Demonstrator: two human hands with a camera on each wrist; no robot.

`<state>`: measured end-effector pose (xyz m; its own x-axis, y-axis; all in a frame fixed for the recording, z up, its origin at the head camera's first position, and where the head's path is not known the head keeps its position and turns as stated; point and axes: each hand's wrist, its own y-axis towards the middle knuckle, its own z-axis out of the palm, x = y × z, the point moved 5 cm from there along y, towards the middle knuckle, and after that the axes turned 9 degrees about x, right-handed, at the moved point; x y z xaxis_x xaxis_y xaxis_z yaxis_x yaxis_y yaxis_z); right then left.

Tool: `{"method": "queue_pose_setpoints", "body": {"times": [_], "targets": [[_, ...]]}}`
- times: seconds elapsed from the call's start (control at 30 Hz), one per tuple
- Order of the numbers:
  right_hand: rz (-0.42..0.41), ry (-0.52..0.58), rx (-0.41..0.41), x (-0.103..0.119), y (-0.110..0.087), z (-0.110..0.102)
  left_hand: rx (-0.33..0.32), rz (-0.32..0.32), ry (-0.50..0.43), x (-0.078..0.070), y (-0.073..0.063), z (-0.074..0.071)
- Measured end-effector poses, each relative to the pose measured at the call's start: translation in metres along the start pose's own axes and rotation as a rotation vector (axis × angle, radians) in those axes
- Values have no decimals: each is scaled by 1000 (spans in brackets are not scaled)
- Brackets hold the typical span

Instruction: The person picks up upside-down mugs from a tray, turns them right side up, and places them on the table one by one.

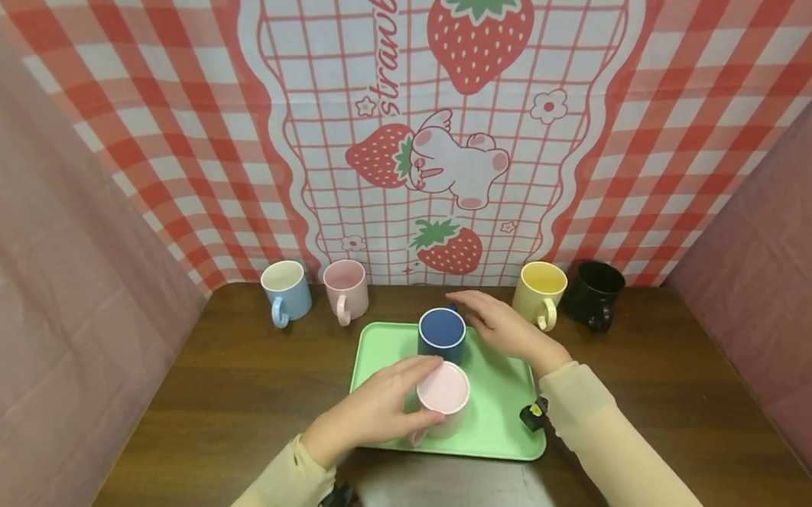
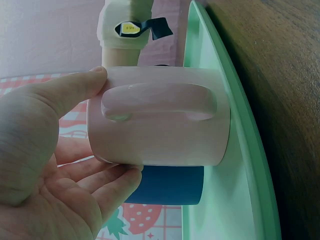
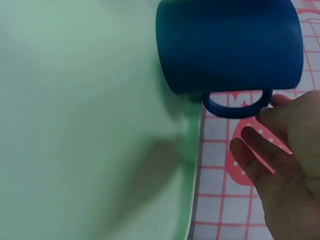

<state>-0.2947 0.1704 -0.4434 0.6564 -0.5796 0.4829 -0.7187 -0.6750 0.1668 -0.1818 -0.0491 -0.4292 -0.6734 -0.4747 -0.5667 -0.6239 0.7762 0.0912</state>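
A pale pink mug (image 1: 444, 389) is upright on the light green tray (image 1: 501, 436), near its front edge. My left hand (image 1: 379, 404) holds it near the rim, thumb on one side and fingers on the other; its handle (image 2: 160, 101) faces the left wrist camera. Just behind is a dark blue mug (image 1: 441, 332), also upright on the tray. Beside the blue mug's handle (image 3: 232, 111) is my right hand (image 1: 502, 325), fingers loosely extended and tips close to the handle's upper end. Whether those tips touch it is hard to tell.
Behind the tray at left stand a light blue mug (image 1: 287, 294) and another pink mug (image 1: 348, 293). At right are a yellow mug (image 1: 535, 296) and a black mug (image 1: 590, 297). A strawberry-patterned cloth (image 1: 546, 162) hangs behind the brown wooden table (image 1: 234, 393).
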Motion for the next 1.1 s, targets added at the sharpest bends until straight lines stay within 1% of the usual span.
{"method": "queue_pose_setpoints", "body": {"times": [0.07,0.17,0.47,0.73,0.87,1.1], "targets": [[8,-3,14,5,3,2,-2,3,-1,0,0,0],[13,-2,12,7,5,5,4,-1,-5,-1,1,-1],[29,-11,-43,5,6,10,13,-16,-9,0,1,0],[96,-2,-71,4,6,7,20,-27,-16,0,1,0],[113,-33,-98,4,4,6,20,-29,-18,0,0,0],[151,-126,-126,3,1,4,18,-25,-14,1,0,1]]}}
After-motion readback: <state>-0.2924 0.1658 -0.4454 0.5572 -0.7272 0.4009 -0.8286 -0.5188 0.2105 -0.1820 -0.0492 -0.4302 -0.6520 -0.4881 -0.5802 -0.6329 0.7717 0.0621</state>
